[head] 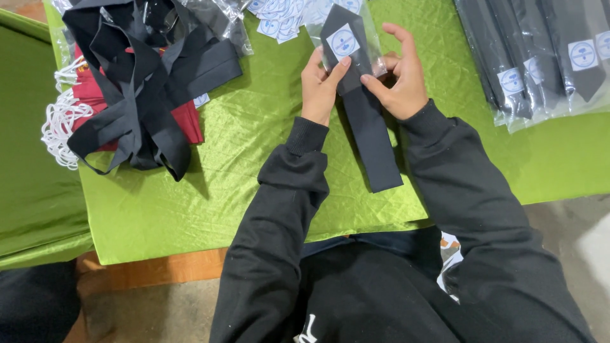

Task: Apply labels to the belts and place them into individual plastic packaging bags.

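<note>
Necktie (372, 130), black and narrow, lies on the green cloth (254, 127) with its pointed end inside a clear plastic sleeve (375, 44) held up between both hands.

Head view: the left hand (319, 86) pinches the sleeve's near-left edge, thumb pressed on top beside the round white-and-blue sticker (344, 42), the other fingers curled under. The right hand (400, 73) pinches the right edge, thumb on the tie just below the sticker, index finger arched above and spread away from the rest. The tie's long axis runs from the fingers back toward the person's body, slanting slightly to the right; the pointed tip points away, up past the fingertips, and the square-cut tail rests near the table's front edge, below both wrists.

Judged from this, the fabric could bunch or fold at the sleeve's mouth if one side is pulled more than the other, and the thin plastic could crease under the thumbs. The tail sits close to the edge and could slide off.

To the left of the left hand lies a heap of loose black ties (140, 82) over red cloth and white cord; right of the right hand, bagged ties (540, 57) lie in a row.
</note>
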